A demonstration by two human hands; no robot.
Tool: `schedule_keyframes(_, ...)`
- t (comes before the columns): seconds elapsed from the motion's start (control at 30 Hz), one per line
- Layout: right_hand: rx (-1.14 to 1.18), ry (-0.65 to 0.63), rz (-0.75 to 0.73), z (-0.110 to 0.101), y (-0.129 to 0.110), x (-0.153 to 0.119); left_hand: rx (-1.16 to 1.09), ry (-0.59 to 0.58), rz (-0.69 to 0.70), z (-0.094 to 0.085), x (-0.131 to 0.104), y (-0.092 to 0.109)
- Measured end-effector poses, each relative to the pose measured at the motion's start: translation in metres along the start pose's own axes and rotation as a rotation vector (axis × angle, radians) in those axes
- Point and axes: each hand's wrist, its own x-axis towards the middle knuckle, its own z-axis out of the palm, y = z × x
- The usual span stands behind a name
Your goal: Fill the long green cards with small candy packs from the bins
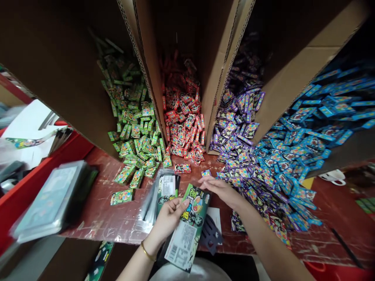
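Note:
My left hand [171,214] grips a long green-and-black printed card [190,230] by its left edge, thumb on top. Colourful pictures cover its upper part, and a pale panel with a barcode the lower; whether it is a flat card or a folded box I cannot tell. My right hand [218,187] is at the card's upper right corner, fingers stretched out and holding nothing I can see. Beside my left hand lies a stack of similar cards [168,186] with clear plastic sleeves [150,207]. A dark slotted piece [211,233] lies partly under the held card.
Cardboard dividers [216,78] separate heaps of small green packets [140,136], red packets [186,132], purple packets [241,128] and blue packets [295,156], which spill onto the red table [99,214]. Clear plastic sleeves are stacked [49,203] at left by a red bin [17,195].

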Motion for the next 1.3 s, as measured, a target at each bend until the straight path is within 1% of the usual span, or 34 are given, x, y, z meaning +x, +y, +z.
schedule_keyframes(0.07,-0.013,-0.085,-0.037,0.005,-0.002,0.008,-0.019,0.014,0.007,-0.003,-0.002,0.001)
schedule_keyframes(0.17,-0.131,-0.219,-0.179,0.013,-0.005,0.013,-0.086,-0.001,-0.012,-0.008,-0.006,-0.003)
schedule_keyframes(0.2,-0.168,-0.247,-0.217,0.014,-0.005,0.014,-0.118,-0.003,-0.031,-0.010,-0.007,-0.005)
schedule_keyframes(0.23,-0.201,-0.233,-0.241,0.013,-0.003,0.016,-0.150,0.003,-0.051,-0.013,-0.008,-0.008)
schedule_keyframes(0.27,-0.240,-0.159,-0.245,0.010,0.001,0.018,-0.177,0.021,-0.070,-0.015,-0.009,-0.011)
schedule_keyframes(0.3,-0.290,-0.028,-0.220,0.006,0.006,0.022,-0.199,0.051,-0.083,-0.017,-0.009,-0.015)
schedule_keyframes(0.33,-0.352,0.133,-0.158,0.001,0.013,0.026,-0.216,0.089,-0.091,-0.020,-0.009,-0.018)
schedule_keyframes(0.37,-0.407,0.292,-0.065,-0.004,0.020,0.031,-0.233,0.134,-0.091,-0.022,-0.009,-0.021)
schedule_keyframes(0.4,-0.444,0.415,0.037,-0.008,0.028,0.037,-0.249,0.171,-0.089,-0.024,-0.008,-0.022)
schedule_keyframes(0.43,-0.460,0.481,0.127,-0.011,0.035,0.042,-0.265,0.199,-0.085,-0.025,-0.007,-0.023)
schedule_keyframes(0.47,-0.450,0.500,0.192,-0.012,0.041,0.047,-0.277,0.216,-0.080,-0.025,-0.006,-0.022)
schedule_keyframes(0.5,-0.417,0.491,0.223,-0.012,0.045,0.051,-0.281,0.221,-0.075,-0.025,-0.005,-0.021)
schedule_keyframes(0.57,-0.325,0.456,0.215,-0.010,0.047,0.053,-0.264,0.215,-0.055,-0.023,-0.003,-0.017)
schedule_keyframes(0.63,-0.244,0.426,0.186,-0.009,0.040,0.049,-0.228,0.200,-0.023,-0.020,-0.002,-0.012)
schedule_keyframes(0.7,-0.102,0.386,0.150,-0.010,0.025,0.039,-0.206,0.167,-0.001,-0.015,0.000,-0.010)
schedule_keyframes(0.83,0.422,0.293,0.116,-0.011,-0.012,0.021,-0.175,0.074,0.012,-0.003,0.003,-0.012)
schedule_keyframes(0.87,0.508,0.285,0.108,-0.009,-0.019,0.019,-0.150,0.062,0.026,-0.001,0.003,-0.013)
schedule_keyframes(0.9,0.536,0.289,0.092,-0.006,-0.025,0.018,-0.119,0.053,0.044,0.001,0.003,-0.013)
schedule_keyframes(0.97,0.485,0.310,0.018,0.001,-0.030,0.020,-0.068,0.026,0.079,0.005,0.003,-0.014)
schedule_keyframes(1.03,0.357,0.321,-0.098,0.007,-0.029,0.025,-0.064,-0.011,0.090,0.008,0.002,-0.013)
schedule_keyframes(1.1,0.226,0.294,-0.206,0.010,-0.025,0.028,-0.095,-0.027,0.084,0.009,0.001,-0.012)
schedule_keyframes(1.13,0.179,0.264,-0.228,0.010,-0.022,0.028,-0.107,-0.019,0.083,0.009,0.000,-0.012)
schedule_keyframes(1.23,0.107,0.157,-0.186,0.005,-0.016,0.025,-0.095,0.020,0.092,0.008,-0.001,-0.015)
schedule_keyframes(1.3,0.033,0.072,-0.139,0.000,-0.014,0.021,-0.081,0.018,0.090,0.007,-0.001,-0.017)
